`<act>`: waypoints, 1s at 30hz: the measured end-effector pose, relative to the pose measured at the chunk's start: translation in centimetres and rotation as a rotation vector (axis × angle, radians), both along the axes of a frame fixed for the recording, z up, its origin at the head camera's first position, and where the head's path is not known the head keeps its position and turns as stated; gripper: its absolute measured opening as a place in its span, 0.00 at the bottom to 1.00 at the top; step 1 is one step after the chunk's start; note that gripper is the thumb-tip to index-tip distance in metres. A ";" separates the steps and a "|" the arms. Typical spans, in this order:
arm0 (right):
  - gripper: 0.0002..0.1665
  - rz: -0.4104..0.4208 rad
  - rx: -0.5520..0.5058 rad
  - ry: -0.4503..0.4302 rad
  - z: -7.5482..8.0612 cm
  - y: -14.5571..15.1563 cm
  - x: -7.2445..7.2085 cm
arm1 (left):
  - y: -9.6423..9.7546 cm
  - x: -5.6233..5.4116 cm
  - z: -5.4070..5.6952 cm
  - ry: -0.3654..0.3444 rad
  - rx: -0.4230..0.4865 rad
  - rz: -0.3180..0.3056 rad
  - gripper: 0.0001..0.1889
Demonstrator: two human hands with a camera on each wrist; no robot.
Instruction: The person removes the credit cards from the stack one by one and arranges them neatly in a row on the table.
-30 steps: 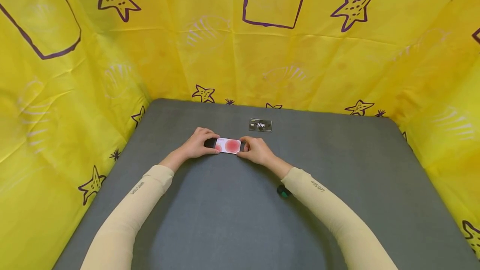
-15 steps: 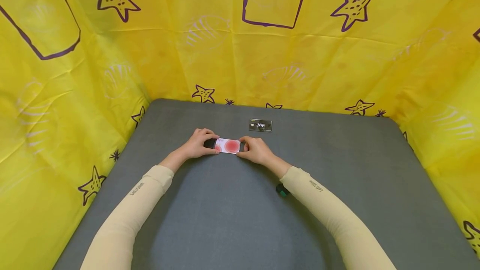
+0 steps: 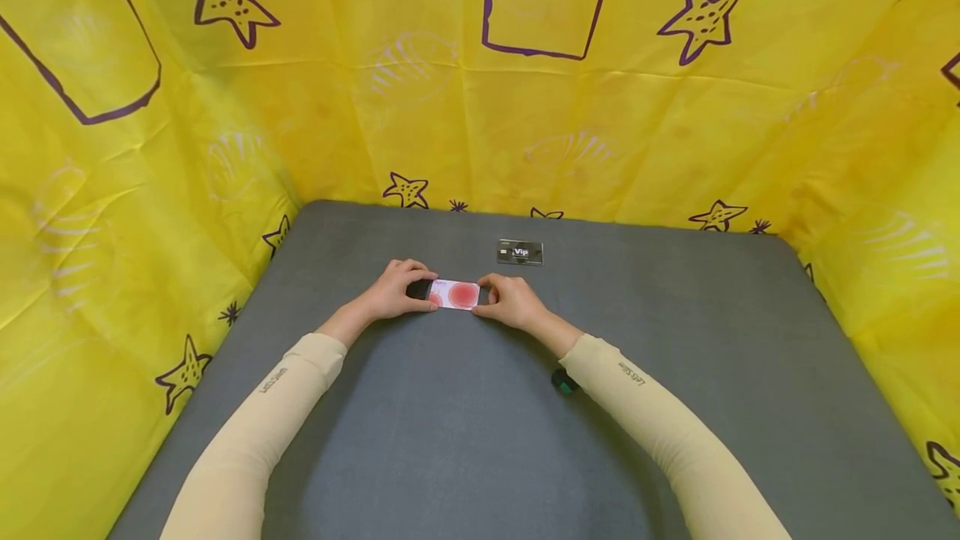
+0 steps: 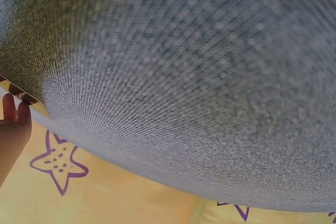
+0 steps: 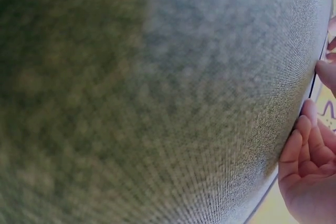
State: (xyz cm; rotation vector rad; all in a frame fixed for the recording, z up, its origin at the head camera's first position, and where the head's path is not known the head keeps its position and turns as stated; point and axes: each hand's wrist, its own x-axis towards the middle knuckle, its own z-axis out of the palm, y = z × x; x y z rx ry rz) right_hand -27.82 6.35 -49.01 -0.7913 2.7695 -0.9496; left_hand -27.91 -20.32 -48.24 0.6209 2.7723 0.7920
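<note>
A pale card with a large red circle (image 3: pixel 462 295) is held crosswise between both hands in the head view, low over the grey table. My left hand (image 3: pixel 390 290) pinches its left end, thumb on the near edge and fingers on the far edge. At the other end, my right hand (image 3: pixel 516 302) pinches it the same way. Dark patches show inside both grips beside the card. In the right wrist view the curled fingers (image 5: pixel 310 148) sit along a thin dark edge. Fingertips (image 4: pixel 23 113) appear at the far left of the left wrist view.
A black card marked "Vip" (image 3: pixel 521 252) lies flat behind the right hand. The grey tabletop (image 3: pixel 450 440) ends at a yellow cloth (image 3: pixel 465 123) with starfish drawings on the back and sides. A dark green object (image 3: pixel 564 381) shows beside the right sleeve.
Both hands keep their grip on the pale card with almost no movement. The whole head view has shifted very slightly downward.
</note>
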 end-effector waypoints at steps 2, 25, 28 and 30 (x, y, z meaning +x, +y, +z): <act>0.29 -0.001 -0.003 0.002 0.0 0.1 0.0 | 0.1 0.1 0.0 -0.004 0.000 0.005 0.32; 0.29 0.028 -0.013 -0.019 0.1 0.0 0.3 | 0.0 0.4 -0.2 0.028 0.045 0.001 0.30; 0.29 0.024 -0.014 -0.024 0.1 0.2 0.3 | 0.1 0.4 -0.2 0.036 0.038 -0.008 0.31; 0.30 0.021 -0.016 -0.034 0.2 0.3 0.4 | 0.1 0.3 -0.2 0.036 0.036 -0.012 0.32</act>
